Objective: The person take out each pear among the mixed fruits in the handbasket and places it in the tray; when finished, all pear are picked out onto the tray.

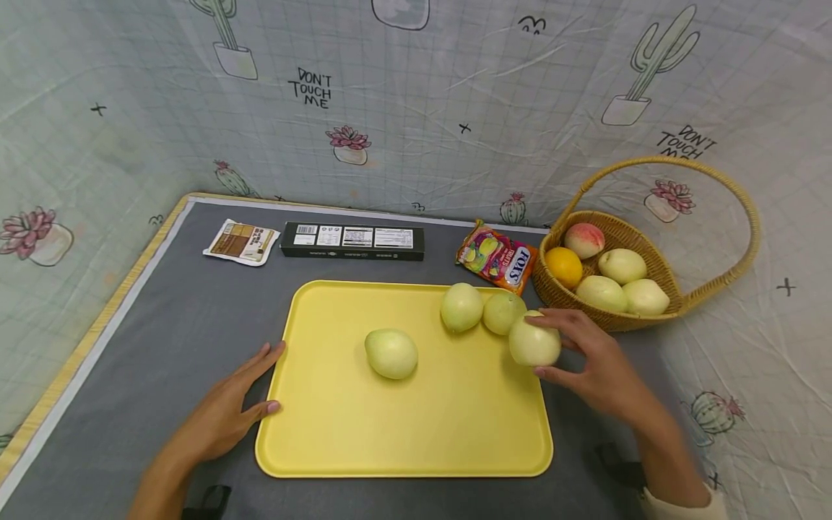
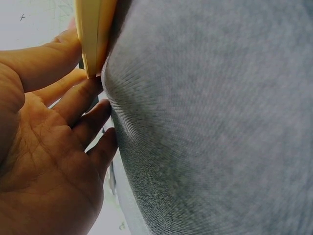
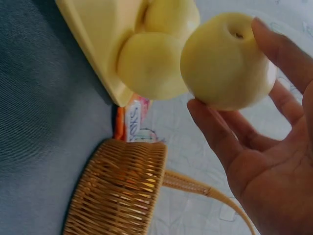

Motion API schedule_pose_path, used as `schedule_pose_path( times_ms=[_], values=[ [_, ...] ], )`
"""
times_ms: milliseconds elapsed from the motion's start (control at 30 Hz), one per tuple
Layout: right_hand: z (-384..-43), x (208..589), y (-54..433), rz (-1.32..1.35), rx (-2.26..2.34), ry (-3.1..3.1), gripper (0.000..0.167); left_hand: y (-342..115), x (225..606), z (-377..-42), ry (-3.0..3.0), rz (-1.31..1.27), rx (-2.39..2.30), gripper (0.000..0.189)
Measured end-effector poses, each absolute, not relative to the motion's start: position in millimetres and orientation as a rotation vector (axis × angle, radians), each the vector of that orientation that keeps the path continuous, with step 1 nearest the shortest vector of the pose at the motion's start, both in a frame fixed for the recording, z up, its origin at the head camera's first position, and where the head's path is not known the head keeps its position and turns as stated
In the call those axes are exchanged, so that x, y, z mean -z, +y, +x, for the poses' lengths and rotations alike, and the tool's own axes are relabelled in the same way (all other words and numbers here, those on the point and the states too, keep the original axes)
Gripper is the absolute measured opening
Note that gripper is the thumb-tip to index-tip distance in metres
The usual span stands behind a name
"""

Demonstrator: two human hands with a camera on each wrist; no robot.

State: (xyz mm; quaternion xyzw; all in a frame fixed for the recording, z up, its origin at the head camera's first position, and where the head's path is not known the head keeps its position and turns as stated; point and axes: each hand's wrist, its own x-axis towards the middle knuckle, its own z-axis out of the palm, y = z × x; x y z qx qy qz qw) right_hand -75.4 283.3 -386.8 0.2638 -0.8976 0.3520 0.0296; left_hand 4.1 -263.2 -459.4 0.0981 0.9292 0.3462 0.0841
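My right hand (image 1: 594, 365) holds a pale yellow-green apple (image 1: 534, 341) between thumb and fingers, over the right edge of the yellow tray (image 1: 403, 440). In the right wrist view the dimple of this apple (image 3: 230, 61) shows, with fingertips on two sides of it. Beside it on the tray sit a greener round fruit (image 1: 502, 313) and another pale round fruit (image 1: 461, 308). An oval pale-green fruit (image 1: 391, 354) lies left of the tray's middle. My left hand (image 1: 224, 412) rests at the tray's left edge, fingers extended; thumb and fingertips touch the rim (image 2: 90, 44).
At the back right a wicker basket (image 1: 650, 267) with a tall handle holds a peach (image 1: 584, 240), an orange (image 1: 562, 267) and several pale fruits. Behind the tray lie a FOX'S candy bag (image 1: 497, 256), a black box (image 1: 352, 241) and a brown-and-white packet (image 1: 243, 243).
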Motion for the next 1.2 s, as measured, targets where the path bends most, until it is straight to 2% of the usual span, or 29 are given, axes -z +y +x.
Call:
schedule_pose_path(
  times_ms=[600, 1200],
  values=[
    [-74.8, 419.9, 281.4, 1.026, -1.087, -2.907, 0.077, -263.8, 460.1, 4.2, 2.774, 0.297, -1.034, 0.093],
    [-75.0, 415.8, 278.2, 1.028, -1.156, -2.937, 0.070, -264.0, 459.6, 3.7, 2.775, 0.301, -1.040, 0.094]
  ],
)
